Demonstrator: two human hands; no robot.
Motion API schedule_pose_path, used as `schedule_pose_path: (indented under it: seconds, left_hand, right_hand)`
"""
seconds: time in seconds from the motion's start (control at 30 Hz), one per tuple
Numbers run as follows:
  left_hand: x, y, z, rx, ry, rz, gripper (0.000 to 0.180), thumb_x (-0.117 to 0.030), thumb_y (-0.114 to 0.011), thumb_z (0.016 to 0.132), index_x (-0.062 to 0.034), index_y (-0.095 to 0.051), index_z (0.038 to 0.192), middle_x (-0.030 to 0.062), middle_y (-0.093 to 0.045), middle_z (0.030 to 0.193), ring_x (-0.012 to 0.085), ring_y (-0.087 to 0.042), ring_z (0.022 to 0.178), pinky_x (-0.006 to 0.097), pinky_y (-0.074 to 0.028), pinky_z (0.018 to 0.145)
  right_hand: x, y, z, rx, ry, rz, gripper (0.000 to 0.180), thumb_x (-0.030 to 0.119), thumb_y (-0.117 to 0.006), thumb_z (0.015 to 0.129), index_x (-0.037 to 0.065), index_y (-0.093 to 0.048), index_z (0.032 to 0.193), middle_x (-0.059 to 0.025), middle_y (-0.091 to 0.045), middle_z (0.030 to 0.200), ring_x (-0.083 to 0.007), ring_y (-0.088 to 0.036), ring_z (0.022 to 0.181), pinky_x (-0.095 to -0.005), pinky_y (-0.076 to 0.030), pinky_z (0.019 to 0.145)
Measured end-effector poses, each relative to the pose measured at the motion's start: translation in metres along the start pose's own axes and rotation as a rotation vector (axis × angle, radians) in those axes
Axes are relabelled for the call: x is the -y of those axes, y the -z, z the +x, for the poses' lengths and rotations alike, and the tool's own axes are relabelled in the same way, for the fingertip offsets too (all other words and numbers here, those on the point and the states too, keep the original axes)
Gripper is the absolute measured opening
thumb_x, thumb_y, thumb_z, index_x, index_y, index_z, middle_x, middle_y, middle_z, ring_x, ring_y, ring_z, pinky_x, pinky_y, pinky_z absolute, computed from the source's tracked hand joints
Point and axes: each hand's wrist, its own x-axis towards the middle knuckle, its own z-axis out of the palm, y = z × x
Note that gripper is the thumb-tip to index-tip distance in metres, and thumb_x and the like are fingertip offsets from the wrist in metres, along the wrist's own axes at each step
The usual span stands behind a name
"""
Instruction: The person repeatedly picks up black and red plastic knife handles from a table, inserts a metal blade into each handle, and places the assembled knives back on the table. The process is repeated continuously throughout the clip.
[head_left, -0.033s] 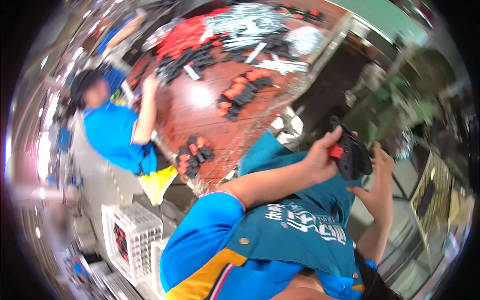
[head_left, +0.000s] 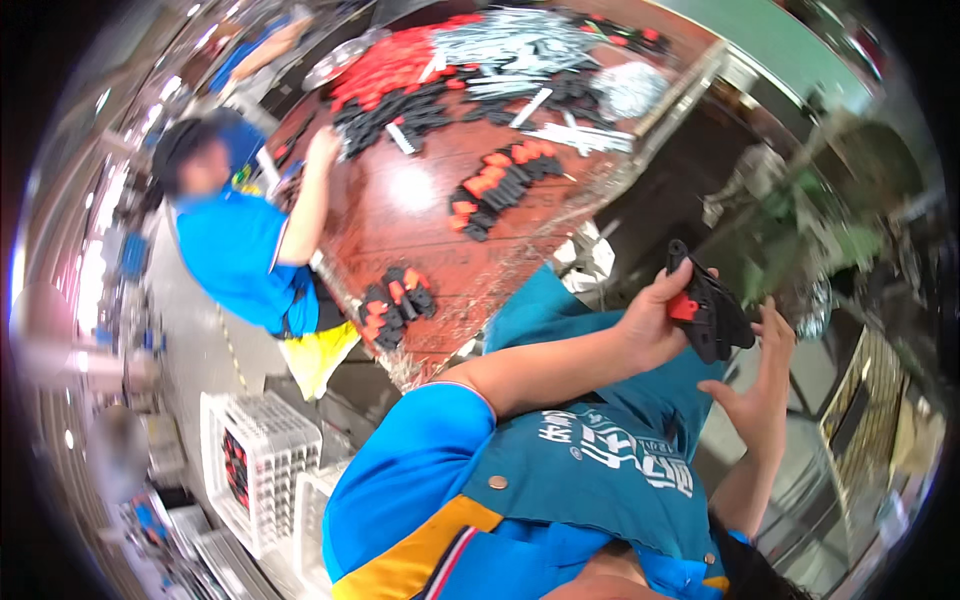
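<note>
My left hand (head_left: pixel 655 318) is closed around a bundle of black plastic parts (head_left: pixel 712 318) with a red piece showing by the fingers. How many parts there are, and their exact kind, I cannot make out. Just right of the bundle is my right hand (head_left: pixel 757 390), its fingers stretched and the thumb apart, holding nothing. Whether its fingertips touch the bundle is unclear. Both hands are in front of a teal apron (head_left: pixel 590 430), to the right of the table's corner.
The reddish table (head_left: pixel 400 240) bears heaped red pieces (head_left: pixel 385 70), pale strips (head_left: pixel 510 50) and rows of black-and-orange parts (head_left: pixel 495 188). A co-worker in blue (head_left: pixel 240 255) reaches over its left side. A white crate (head_left: pixel 265 470) stands below; a green machine (head_left: pixel 810 210) is at right.
The whole view has shifted slightly, with the table and co-worker appearing a little farther right. My left hand keeps its hold on the black parts; my right hand stays open.
</note>
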Motion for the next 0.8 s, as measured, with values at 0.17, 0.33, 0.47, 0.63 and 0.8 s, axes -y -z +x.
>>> schedule_pose_path:
  seconds: [0.17, 0.33, 0.47, 0.63, 0.8]
  left_hand:
    - [-0.011, -0.005, -0.016, -0.015, -0.132, 0.104, 0.038, -0.042, -0.052, 0.099, -0.0117, -0.053, 0.122, 0.0044, -0.061, 0.115, 0.0183, -0.058, 0.111, 0.037, -0.046, 0.098]
    - [-0.001, -0.015, -0.019, -0.088, -0.125, 0.173, 0.037, -0.043, -0.048, 0.100, -0.0155, -0.050, 0.125, 0.0022, -0.059, 0.115, 0.0171, -0.057, 0.112, 0.035, -0.046, 0.096]
    - [-0.007, -0.009, -0.020, -0.045, -0.170, 0.222, 0.044, -0.046, -0.044, 0.100, -0.0125, -0.050, 0.128, 0.0048, -0.058, 0.122, 0.0201, -0.056, 0.116, 0.037, -0.044, 0.101]
    - [-0.015, -0.002, -0.019, 0.035, -0.081, 0.146, 0.044, -0.045, -0.043, 0.101, -0.0098, -0.052, 0.126, 0.0073, -0.056, 0.128, 0.0221, -0.054, 0.120, 0.039, -0.042, 0.104]
    - [-0.017, 0.000, -0.019, 0.054, -0.008, 0.133, 0.081, -0.071, -0.051, 0.085, -0.0028, -0.050, 0.129, 0.0110, -0.055, 0.130, 0.0266, -0.052, 0.122, 0.040, -0.040, 0.106]
  right_hand:
    - [0.020, -0.036, 0.029, -0.125, 0.244, -0.569, 0.085, 0.051, -0.071, 0.077, 0.004, -0.042, 0.142, -0.0156, -0.048, 0.130, -0.0347, -0.047, 0.118, -0.0496, -0.035, 0.102]
    - [0.019, -0.040, 0.036, -0.169, 0.252, -0.528, 0.068, 0.042, -0.076, 0.072, 0.004, -0.057, 0.124, -0.0110, -0.056, 0.115, -0.0321, -0.054, 0.106, -0.0482, -0.040, 0.094]
    - [0.017, -0.046, 0.044, -0.200, 0.275, -0.448, 0.071, 0.041, -0.079, 0.064, 0.004, -0.059, 0.121, -0.0104, -0.058, 0.110, -0.0301, -0.056, 0.103, -0.0447, -0.042, 0.090]
    - [0.009, -0.046, 0.049, -0.226, 0.302, -0.322, 0.066, 0.037, -0.082, 0.055, 0.005, -0.062, 0.110, -0.0069, -0.061, 0.103, -0.0270, -0.058, 0.096, -0.0427, -0.043, 0.089]
    - [0.003, -0.042, 0.045, -0.428, 0.243, -0.157, 0.055, 0.024, -0.084, 0.056, 0.005, -0.064, 0.103, -0.0090, -0.062, 0.096, -0.0298, -0.060, 0.090, -0.0420, -0.047, 0.082]
